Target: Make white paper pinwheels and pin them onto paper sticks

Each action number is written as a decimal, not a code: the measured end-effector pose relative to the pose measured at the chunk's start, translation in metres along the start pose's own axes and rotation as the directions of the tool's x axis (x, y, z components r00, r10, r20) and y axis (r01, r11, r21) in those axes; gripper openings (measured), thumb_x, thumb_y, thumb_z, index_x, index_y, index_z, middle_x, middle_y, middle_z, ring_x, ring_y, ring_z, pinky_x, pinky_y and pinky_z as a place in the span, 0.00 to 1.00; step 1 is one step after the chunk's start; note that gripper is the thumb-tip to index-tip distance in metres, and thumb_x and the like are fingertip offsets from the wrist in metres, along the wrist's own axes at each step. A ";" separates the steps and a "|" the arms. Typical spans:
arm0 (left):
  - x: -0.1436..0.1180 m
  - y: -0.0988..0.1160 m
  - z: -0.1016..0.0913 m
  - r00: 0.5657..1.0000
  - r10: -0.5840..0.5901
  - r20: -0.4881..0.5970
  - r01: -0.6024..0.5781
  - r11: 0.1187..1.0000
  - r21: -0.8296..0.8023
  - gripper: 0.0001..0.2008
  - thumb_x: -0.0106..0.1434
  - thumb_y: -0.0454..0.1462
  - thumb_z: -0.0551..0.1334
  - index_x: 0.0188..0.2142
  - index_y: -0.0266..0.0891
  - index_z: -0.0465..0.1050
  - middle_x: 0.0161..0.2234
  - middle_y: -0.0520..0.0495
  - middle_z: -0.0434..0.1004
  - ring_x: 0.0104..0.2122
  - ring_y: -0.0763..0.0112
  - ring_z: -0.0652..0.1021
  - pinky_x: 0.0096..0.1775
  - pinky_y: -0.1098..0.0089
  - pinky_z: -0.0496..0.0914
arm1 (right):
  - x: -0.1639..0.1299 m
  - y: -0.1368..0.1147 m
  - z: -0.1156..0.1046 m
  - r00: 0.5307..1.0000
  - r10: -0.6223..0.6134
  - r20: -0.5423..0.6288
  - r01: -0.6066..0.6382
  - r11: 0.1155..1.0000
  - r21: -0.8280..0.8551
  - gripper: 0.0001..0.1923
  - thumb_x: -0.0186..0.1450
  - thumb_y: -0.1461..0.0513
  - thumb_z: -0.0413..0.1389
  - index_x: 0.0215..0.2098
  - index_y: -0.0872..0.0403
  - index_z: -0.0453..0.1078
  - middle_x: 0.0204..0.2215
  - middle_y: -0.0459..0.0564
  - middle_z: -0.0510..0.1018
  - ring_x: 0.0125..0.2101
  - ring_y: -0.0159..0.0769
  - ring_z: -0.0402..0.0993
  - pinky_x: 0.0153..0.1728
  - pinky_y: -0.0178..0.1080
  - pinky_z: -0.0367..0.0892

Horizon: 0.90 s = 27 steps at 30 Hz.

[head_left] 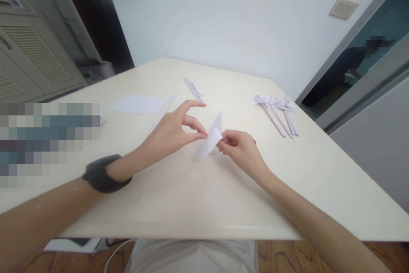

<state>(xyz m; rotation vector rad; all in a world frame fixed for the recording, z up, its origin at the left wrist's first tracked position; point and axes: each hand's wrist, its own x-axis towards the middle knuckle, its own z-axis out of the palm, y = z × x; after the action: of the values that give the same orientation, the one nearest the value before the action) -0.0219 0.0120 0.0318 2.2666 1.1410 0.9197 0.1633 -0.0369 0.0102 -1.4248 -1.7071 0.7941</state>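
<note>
Left hand [171, 130]: thumb and forefinger pinched together on the left edge of a small folded white paper piece [211, 139]; the remaining fingers arch up and away, probably so they stay off the fold. Dark band [104, 173] on that wrist.

Right hand [238, 147]: fingertips closed on the opposite, right-hand edge of the same paper piece. The two grips face each other, so the piece is stretched between them. It sits just above the bench [198, 205], mid-width and nearer the front edge than the back; its lower tip appears to touch or nearly touch the surface, cannot tell which. One corner stands upright, which suggests the sheet is already creased rather than flat.

Outward, left: a flat white sheet [137, 104] lies well apart from the hands, with a long thin rolled paper stick [162, 113] lying diagonally just beside it. Judgement: blank stock, parked within reach but out of the working area.

Outward, rear centre: a small bundle of paper sticks [192, 88] laid side by side, close together.

Outward, right: a group of finished-looking pieces [276, 111], each a stick with a folded white head; heads lie together at the far end and the sticks fan toward the front. They lie well clear of the right hand, likely set aside so they are not disturbed.

The left part of the bench is blurred out; contents cannot be read.

Background: white wall, louvred cabinet [28, 56] at left, door frame at right.
</note>
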 end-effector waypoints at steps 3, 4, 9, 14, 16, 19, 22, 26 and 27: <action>0.000 0.000 0.001 1.000 -0.003 -0.001 0.003 1.000 0.008 0.28 0.52 0.39 0.64 0.53 0.47 0.57 0.28 0.57 0.79 0.41 0.64 0.77 0.47 0.65 0.62 | -0.001 -0.002 0.001 0.997 -0.071 -0.023 0.069 0.994 -0.082 0.08 0.60 0.62 0.51 0.27 0.54 0.71 0.23 0.44 0.76 0.25 0.30 0.70 0.27 0.32 0.60; 0.000 0.000 0.001 1.000 -0.005 -0.006 0.005 1.000 0.009 0.28 0.53 0.39 0.63 0.53 0.47 0.57 0.28 0.57 0.79 0.42 0.63 0.77 0.48 0.65 0.62 | -0.001 -0.002 0.001 0.995 -0.096 -0.033 0.092 0.989 -0.112 0.08 0.60 0.63 0.50 0.26 0.54 0.70 0.23 0.44 0.75 0.25 0.29 0.70 0.27 0.31 0.59; -0.001 -0.001 0.002 1.000 -0.016 -0.008 0.015 1.000 -0.017 0.30 0.52 0.38 0.64 0.53 0.47 0.56 0.27 0.56 0.78 0.40 0.62 0.78 0.46 0.64 0.63 | -0.001 0.000 0.003 0.977 -0.201 -0.077 0.173 0.946 -0.274 0.09 0.58 0.66 0.49 0.21 0.55 0.64 0.19 0.42 0.70 0.22 0.27 0.64 0.23 0.31 0.55; -0.001 -0.002 0.003 1.000 -0.004 -0.012 0.003 0.998 -0.059 0.29 0.52 0.37 0.64 0.53 0.46 0.57 0.27 0.57 0.78 0.39 0.63 0.78 0.47 0.64 0.63 | 0.001 0.002 0.003 0.962 -0.261 -0.084 0.225 0.927 -0.299 0.08 0.58 0.68 0.48 0.22 0.55 0.64 0.20 0.43 0.70 0.22 0.27 0.62 0.24 0.31 0.55; -0.001 -0.002 0.003 1.000 0.005 -0.024 -0.007 0.997 -0.079 0.28 0.52 0.37 0.65 0.52 0.46 0.58 0.26 0.57 0.78 0.38 0.63 0.78 0.47 0.64 0.62 | 0.000 0.001 0.001 0.970 -0.231 -0.079 0.208 0.952 -0.223 0.08 0.58 0.68 0.48 0.22 0.55 0.64 0.20 0.42 0.70 0.23 0.27 0.63 0.25 0.30 0.56; -0.001 -0.002 0.004 0.999 0.007 -0.040 -0.010 0.995 -0.096 0.27 0.51 0.38 0.65 0.50 0.46 0.59 0.25 0.56 0.77 0.38 0.63 0.78 0.46 0.65 0.62 | 0.000 0.000 0.000 0.983 -0.172 -0.059 0.165 0.981 -0.105 0.08 0.57 0.68 0.48 0.22 0.55 0.65 0.19 0.41 0.69 0.22 0.26 0.63 0.23 0.29 0.55; -0.002 -0.001 0.004 0.998 0.004 -0.057 -0.009 0.995 -0.099 0.25 0.51 0.38 0.65 0.49 0.45 0.60 0.25 0.56 0.77 0.37 0.63 0.78 0.44 0.65 0.63 | 0.000 -0.002 -0.001 0.992 -0.125 -0.029 0.123 0.991 -0.050 0.09 0.56 0.68 0.48 0.21 0.55 0.65 0.17 0.41 0.67 0.19 0.26 0.62 0.21 0.29 0.53; -0.002 -0.002 0.004 0.999 0.004 -0.045 -0.009 0.994 -0.110 0.24 0.51 0.38 0.65 0.47 0.45 0.61 0.25 0.56 0.78 0.36 0.64 0.78 0.40 0.67 0.64 | 0.000 -0.001 -0.001 0.993 -0.116 -0.013 0.115 0.993 -0.038 0.09 0.56 0.68 0.47 0.20 0.55 0.65 0.17 0.41 0.67 0.19 0.26 0.61 0.21 0.29 0.52; -0.002 -0.002 0.004 0.999 -0.002 -0.038 -0.002 0.994 -0.113 0.23 0.51 0.38 0.65 0.47 0.45 0.61 0.25 0.55 0.78 0.35 0.64 0.78 0.39 0.67 0.64 | 0.001 -0.001 -0.001 0.991 -0.132 -0.026 0.131 0.990 -0.052 0.09 0.56 0.68 0.48 0.21 0.55 0.65 0.17 0.41 0.67 0.19 0.26 0.61 0.21 0.29 0.52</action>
<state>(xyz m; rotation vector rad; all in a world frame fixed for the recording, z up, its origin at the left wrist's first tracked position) -0.0205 0.0113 0.0268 2.1675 1.0768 1.0055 0.1637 -0.0366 0.0112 -1.3351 -1.7899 0.6595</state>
